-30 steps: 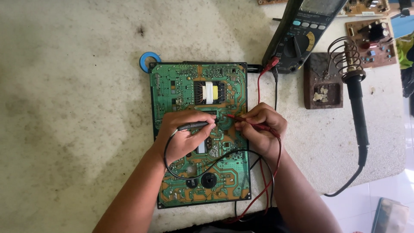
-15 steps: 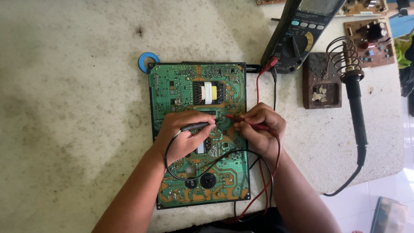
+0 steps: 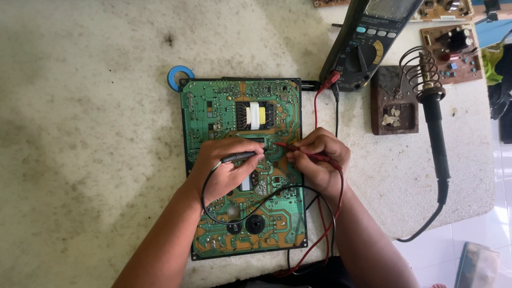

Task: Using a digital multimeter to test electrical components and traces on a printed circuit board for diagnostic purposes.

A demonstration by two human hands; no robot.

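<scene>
**2 probes held on a green circuit board**

A green circuit board (image 3: 242, 165) is laid flat at the centre of the stained worktop (image 3: 96, 138). The left hand (image 3: 226, 168) is closed around a black probe (image 3: 240, 157), pointed toward 3 o'clock. The right hand (image 3: 320, 160) is pinched on a red probe (image 3: 298, 151), pointed toward 9 o'clock. Both tips are set on the board, close together. A multimeter (image 3: 368, 45) is seen at 1 o'clock, a soldering iron (image 3: 434, 128) at 3 o'clock.
</scene>
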